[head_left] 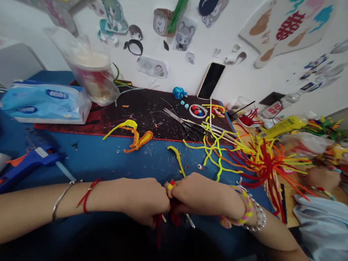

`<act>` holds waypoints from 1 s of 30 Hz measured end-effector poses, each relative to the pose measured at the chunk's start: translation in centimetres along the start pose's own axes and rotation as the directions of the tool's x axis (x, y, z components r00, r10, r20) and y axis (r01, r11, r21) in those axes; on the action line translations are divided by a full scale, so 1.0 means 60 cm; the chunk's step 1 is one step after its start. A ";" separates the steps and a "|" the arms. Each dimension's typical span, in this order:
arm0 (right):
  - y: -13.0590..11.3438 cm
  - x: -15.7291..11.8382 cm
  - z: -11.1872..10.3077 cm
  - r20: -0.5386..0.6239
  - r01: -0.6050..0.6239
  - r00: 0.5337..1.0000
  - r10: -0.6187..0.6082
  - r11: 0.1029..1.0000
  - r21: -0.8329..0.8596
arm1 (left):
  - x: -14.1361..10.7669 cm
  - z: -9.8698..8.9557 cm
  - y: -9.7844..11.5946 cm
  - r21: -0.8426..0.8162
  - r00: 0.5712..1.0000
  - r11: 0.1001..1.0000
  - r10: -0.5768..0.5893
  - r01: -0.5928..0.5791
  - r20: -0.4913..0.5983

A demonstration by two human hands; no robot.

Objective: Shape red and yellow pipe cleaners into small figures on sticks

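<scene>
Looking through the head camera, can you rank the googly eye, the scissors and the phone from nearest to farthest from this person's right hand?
1. Googly eye: just beyond the right hand, on the blue surface.
2. Scissors: farther forward, on the dark mat.
3. Phone: farthest, propped by the wall behind the mat.

Near the blue worktop's (87, 156) front edge, the left hand (146, 198) and right hand (199, 195) meet, fingers curled on a red strand (159, 236) they partly hide. A glue gun (28, 167) lies by the left edge. Tissues (43, 102) sit toward the far left corner beside a bagged cup (95, 76). The dark mat (102, 119) carries scissors (192, 130) near its front right corner; a phone (211, 80) leans at its far edge. Stems (269, 162) straddle the worktop's right edge.
</scene>
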State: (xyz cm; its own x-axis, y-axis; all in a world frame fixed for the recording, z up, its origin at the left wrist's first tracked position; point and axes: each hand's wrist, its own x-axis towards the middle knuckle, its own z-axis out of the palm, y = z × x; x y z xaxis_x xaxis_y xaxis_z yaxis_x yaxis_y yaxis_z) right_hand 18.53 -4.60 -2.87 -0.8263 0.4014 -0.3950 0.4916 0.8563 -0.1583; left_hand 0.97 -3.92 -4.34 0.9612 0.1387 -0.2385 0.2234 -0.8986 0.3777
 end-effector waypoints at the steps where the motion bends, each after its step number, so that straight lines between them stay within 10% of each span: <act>1: 0.002 0.002 0.003 -0.005 0.008 1.000 -0.008 1.000 -0.007 | 0.000 -0.004 -0.006 -0.026 1.000 1.000 0.006 -0.007 -0.008; 6: 0.040 0.006 -0.007 -0.004 -0.006 1.000 0.007 0.999 0.039 | -0.001 -0.021 -0.057 -0.250 0.997 0.968 0.009 -0.030 -0.083; 11: 0.106 0.012 -0.027 -0.099 0.144 0.989 -0.111 0.880 0.452 | 0.005 -0.019 -0.111 -0.373 0.931 0.927 -0.174 0.044 -0.321; 17: 0.156 0.022 -0.010 -0.349 0.181 0.905 0.243 0.523 0.833 | 0.005 -0.012 -0.137 -0.327 0.604 0.932 -0.352 0.156 -0.715; 22: 0.144 0.030 -0.005 -0.420 0.347 0.828 0.371 0.249 0.904 | -0.004 -0.002 -0.140 -0.133 0.365 0.958 -0.221 0.252 -0.905; 30: 0.130 0.029 -0.007 -0.451 0.353 0.810 0.375 0.303 0.885 | -0.008 0.005 -0.137 0.217 0.385 0.955 0.127 0.201 -0.914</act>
State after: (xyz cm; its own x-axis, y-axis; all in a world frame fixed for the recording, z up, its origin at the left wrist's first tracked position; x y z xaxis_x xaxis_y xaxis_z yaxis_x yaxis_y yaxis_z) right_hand 20.81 2.94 -4.40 -0.6091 0.7926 0.0290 0.1009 0.1137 -0.9884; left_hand -1.36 3.27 -7.62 0.5461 0.3203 0.7741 0.3712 -0.9209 0.1191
